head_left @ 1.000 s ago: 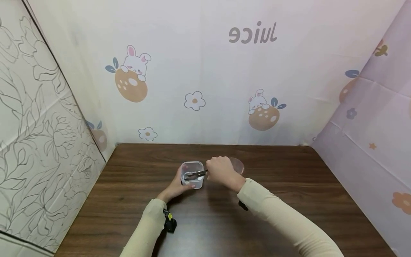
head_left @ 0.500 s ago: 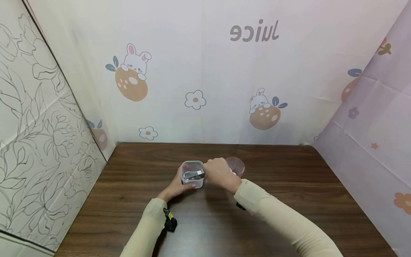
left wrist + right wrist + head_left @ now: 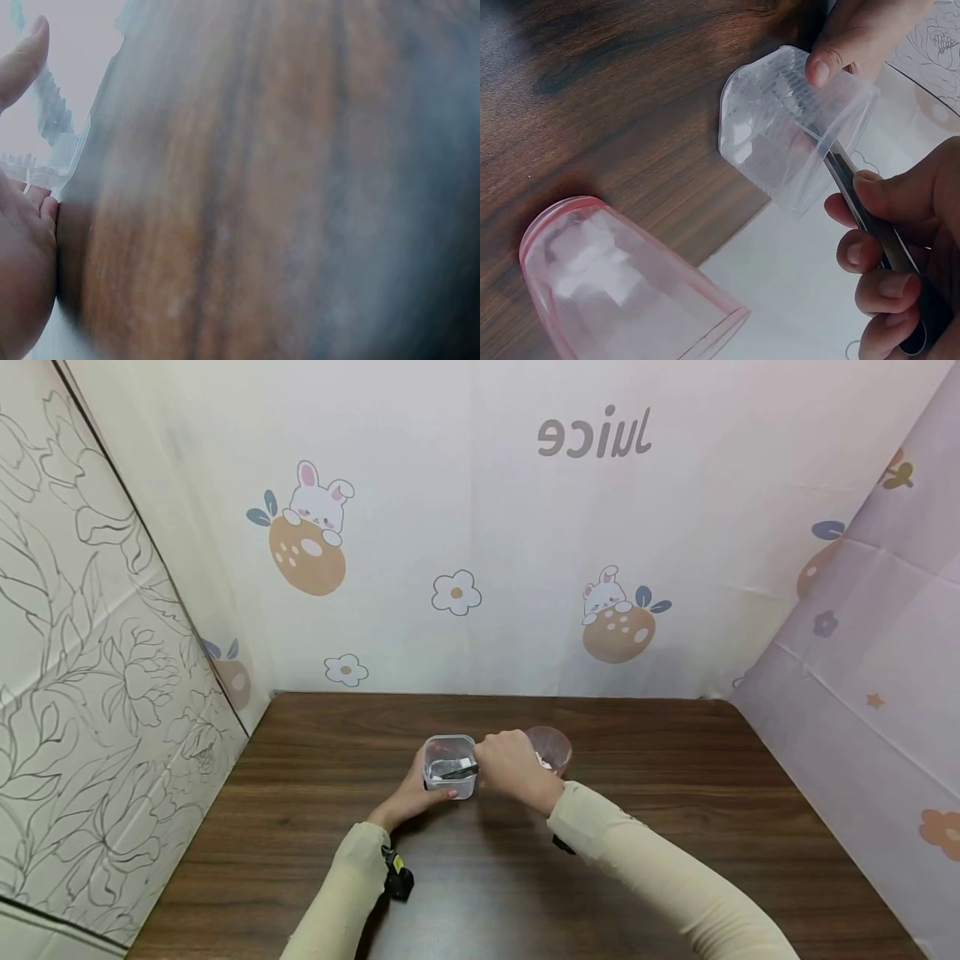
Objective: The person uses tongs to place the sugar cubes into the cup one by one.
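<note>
My left hand (image 3: 409, 795) grips a clear square plastic container (image 3: 462, 788) near the table's back, thumb against its front wall. With curled fingers my right hand (image 3: 513, 766) holds metal tongs (image 3: 877, 225) with dark handles, slanting down over the rim into the container. In the right wrist view, a few white pieces (image 3: 742, 133) show through the container's wall near its base. The tongs' tips are blurred behind the cloudy plastic. Right of the container stands a pinkish clear cup (image 3: 552, 742), holding several white lumps (image 3: 596, 262), partly hidden by my right wrist.
The dark wooden table (image 3: 480, 893) spreads out in front of both arms. Its back edge meets a printed curtain (image 3: 525, 527), and a panel with flower drawings (image 3: 97, 652) stands along the left side.
My right hand has shifted slightly left, with the tongs reaching into the container throughout. More of the pink cup and its white lumps now shows. My left hand keeps its grip in place.
</note>
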### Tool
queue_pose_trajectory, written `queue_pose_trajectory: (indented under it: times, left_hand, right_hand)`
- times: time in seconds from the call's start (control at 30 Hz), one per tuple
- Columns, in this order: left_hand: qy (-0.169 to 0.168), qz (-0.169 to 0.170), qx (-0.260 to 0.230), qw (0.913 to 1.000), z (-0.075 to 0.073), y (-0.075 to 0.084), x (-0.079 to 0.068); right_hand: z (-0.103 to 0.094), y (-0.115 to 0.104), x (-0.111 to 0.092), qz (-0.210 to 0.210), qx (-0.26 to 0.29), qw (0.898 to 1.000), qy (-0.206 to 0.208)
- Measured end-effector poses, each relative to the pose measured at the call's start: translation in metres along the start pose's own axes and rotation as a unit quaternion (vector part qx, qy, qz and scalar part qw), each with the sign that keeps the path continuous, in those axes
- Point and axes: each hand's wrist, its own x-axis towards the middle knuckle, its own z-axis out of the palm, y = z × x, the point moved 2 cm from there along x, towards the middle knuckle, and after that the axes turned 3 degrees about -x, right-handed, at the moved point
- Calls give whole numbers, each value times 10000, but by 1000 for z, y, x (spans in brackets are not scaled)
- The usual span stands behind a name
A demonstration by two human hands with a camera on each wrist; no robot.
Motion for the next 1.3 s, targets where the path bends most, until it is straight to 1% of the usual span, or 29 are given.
queue_pose_trajectory:
  times: [0.07,0.23,0.47,0.6,0.7,0.83,0.9,1.0,1.13,1.2,1.3]
  left_hand:
    - [48,26,-32,10000,0,-8,3]
    - [203,-17,141,9997,1,-30,8]
    - [310,-91,134,9994,0,-35,8]
    - [336,-137,203,9991,0,-31,7]
    - [312,-141,271,9990,2,-15,3]
    - [188,-176,241,9994,3,6,-3]
    - [130,-212,188,9995,3,6,-3]
    - [72,-168,121,9998,3,6,-2]
    - [69,-77,119,9999,2,6,-2]
    - [63,-84,138,9998,2,6,-2]
    - [64,-142,143,9998,2,7,-4]
  right_hand:
    - [1,2,-1,16,44,10000,-49]
    - [0,8,-3,95,91,9999,-104]
    - [-8,15,-6,162,70,9998,-96]
    - [-14,19,-8,196,148,9997,-97]
    - [-21,21,-9,237,174,9995,-96]
    - [-32,26,-12,298,183,9993,-128]
    - [-37,28,-14,325,178,9992,-149]
    - [-43,34,-18,376,111,9992,-121]
    - [-48,43,-23,398,125,9990,173]
    - [-50,48,-27,424,109,9984,343]
    - [-51,56,-32,492,106,9978,431]
